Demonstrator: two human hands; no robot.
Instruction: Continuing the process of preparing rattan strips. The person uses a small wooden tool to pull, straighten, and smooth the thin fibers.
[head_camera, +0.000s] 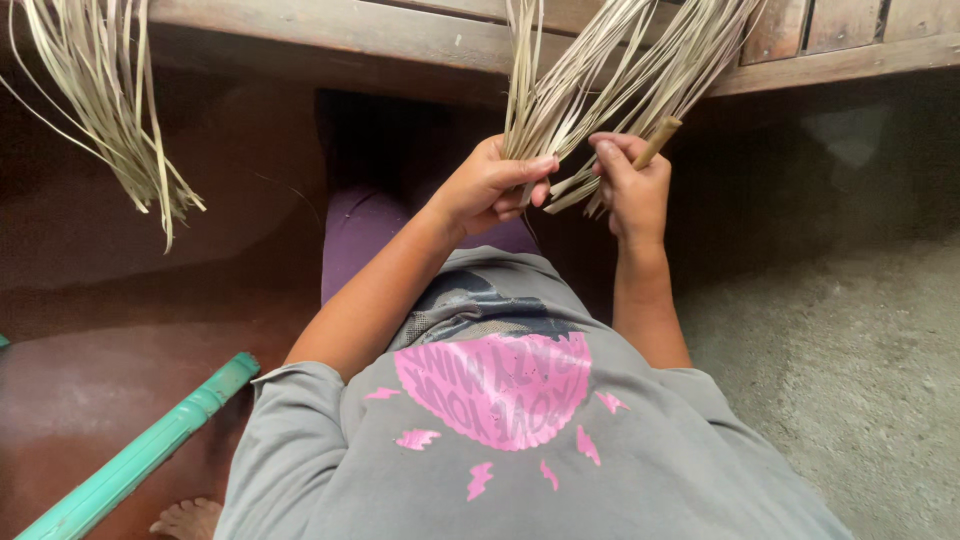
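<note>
The strips (590, 80) are long, thin, flat and pale straw-coloured, dry-looking, gathered into a loose bundle. The bundle's lower ends sit between the two hands, pinched in the left hand (490, 185), with a few cut ends poking out just below its fingers and toward the right hand (632, 190). From there the strips fan upward and to the right, away from the hands, spreading as they rise and running out of view at the top. A short brown stick (658, 141) slants up out of the right hand's fingers, touching the strips' lower part.
</note>
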